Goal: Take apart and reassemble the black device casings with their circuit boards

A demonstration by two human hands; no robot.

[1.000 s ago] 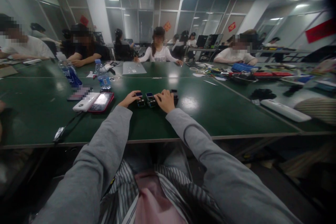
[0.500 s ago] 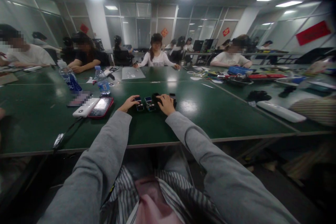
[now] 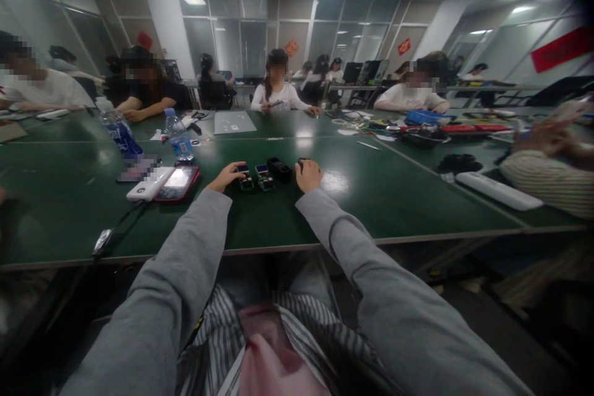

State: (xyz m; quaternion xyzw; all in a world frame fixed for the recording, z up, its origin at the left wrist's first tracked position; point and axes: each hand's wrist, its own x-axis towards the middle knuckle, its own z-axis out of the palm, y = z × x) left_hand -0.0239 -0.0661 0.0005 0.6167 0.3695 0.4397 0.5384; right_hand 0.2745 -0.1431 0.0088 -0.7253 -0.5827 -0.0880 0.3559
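On the green table (image 3: 260, 223) in front of me stand small electronic devices in a row. My left hand (image 3: 226, 177) rests at the left end, fingers stretched out and touching the edge of a small device with a screen and bare circuit board (image 3: 245, 180). A similar circuit-board device (image 3: 264, 179) stands just right of it. Beside that, a black boxy device (image 3: 279, 169) lies untouched at a slant. At the right end my right hand (image 3: 310, 176) is curled over a dark small device (image 3: 301, 164), which its fingers mostly hide.
To the left lie a red-edged phone (image 3: 179, 184), a white power bank (image 3: 147, 184) and two bottles, a small water bottle (image 3: 179, 136) and a larger blue one (image 3: 119, 133). A white bar (image 3: 497, 190) and cables (image 3: 366, 127) lie right. Several people sit around.
My right hand has moved right, off the black device and onto the dark device at the end. The black device is now uncovered. My left hand stays in place.
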